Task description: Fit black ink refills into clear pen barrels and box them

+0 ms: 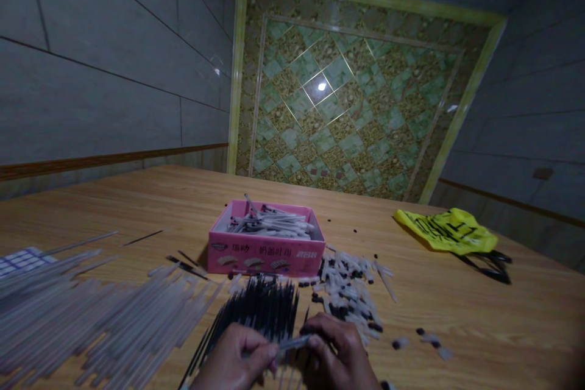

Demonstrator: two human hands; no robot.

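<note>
At the bottom of the view, my left hand (242, 356) pinches the left end of a translucent pen (292, 343). My right hand (339, 350) closes around its other end, where my fingers cover the tip. Just beyond my hands lies a dense pile of black pen refills (260, 308). Clear tubular pen barrels (137, 320) are spread in rows to the left. To the right of the refills is a heap of small clear and black pen caps (350, 292). Behind the refills, a pink box (265, 256) contains many clear pens (274, 222).
A yellow plastic bag (445, 230) with black print and a black strap (484, 265) lies at right on the wooden table (466, 298). A blue-and-white checked item (25, 261) sits at far left. A few black refills (186, 265) lie left of the box. Tiled walls stand around.
</note>
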